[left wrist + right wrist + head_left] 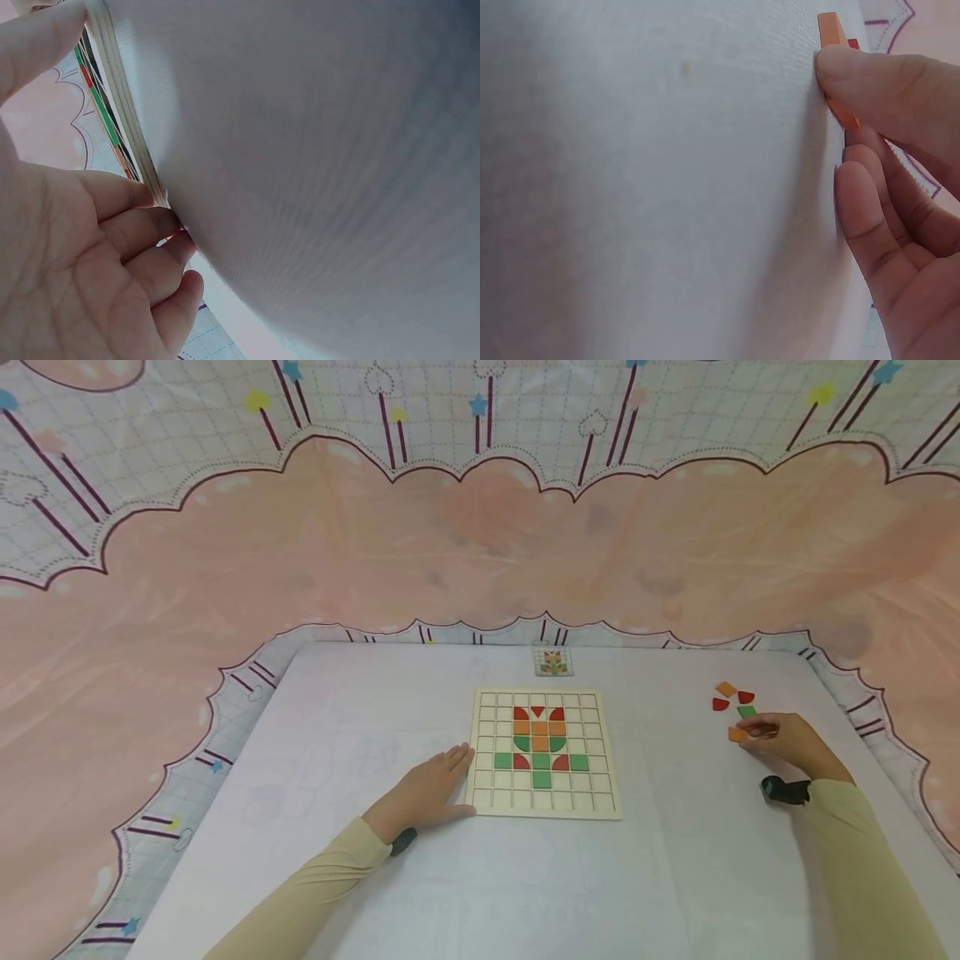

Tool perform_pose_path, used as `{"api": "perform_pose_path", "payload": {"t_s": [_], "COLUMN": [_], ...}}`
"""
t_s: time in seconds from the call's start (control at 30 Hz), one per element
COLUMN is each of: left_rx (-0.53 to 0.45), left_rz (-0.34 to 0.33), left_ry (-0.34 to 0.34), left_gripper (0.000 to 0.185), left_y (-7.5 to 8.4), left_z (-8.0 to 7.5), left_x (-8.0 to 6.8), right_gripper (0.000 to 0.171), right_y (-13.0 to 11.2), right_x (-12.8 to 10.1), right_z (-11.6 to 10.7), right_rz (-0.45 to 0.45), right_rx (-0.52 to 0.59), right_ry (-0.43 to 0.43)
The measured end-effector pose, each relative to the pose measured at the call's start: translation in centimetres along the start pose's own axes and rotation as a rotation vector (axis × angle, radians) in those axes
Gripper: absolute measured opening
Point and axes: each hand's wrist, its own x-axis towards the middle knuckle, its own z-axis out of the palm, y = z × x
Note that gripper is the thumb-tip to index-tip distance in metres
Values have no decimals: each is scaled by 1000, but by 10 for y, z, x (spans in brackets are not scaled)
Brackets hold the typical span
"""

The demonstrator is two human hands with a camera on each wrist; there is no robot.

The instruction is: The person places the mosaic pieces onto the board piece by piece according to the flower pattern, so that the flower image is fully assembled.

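A pale wooden grid board [495,798] lies flat on the table, with red, orange and green tiles forming a flower in its grooves. My left hand [427,792] rests at its left side, fingers along that edge and thumb by the near corner. In the left wrist view the fingertips touch the board's side [124,97]. Far to the right, my right hand [795,745] pinches an orange square tile [738,734] low at the table. The right wrist view has the thumb on the face of this orange tile [829,28], with other fingertips partly hidden.
Beyond the right hand lie loose tiles: an orange one [726,689], two red quarter-round ones [721,704] and a green one [747,712]. A small card [553,662] with a flower pattern lies behind the board. Patterned cloth [480,552] rises behind the white table [360,710].
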Motion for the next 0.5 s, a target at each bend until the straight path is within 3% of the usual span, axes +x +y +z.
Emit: {"api": "perform_pose_path", "payload": {"t_s": [0.5], "left_rx": [13], "left_rz": [-7], "left_ry": [-9], "left_gripper": [87], "left_y": [-1], "left_z": [3], "left_x": [1], "right_gripper": [50], "right_y": [1], "right_x": [1], "right_z": [5], "right_rz": [-56], "right_rx": [1], "right_ry": [51]}}
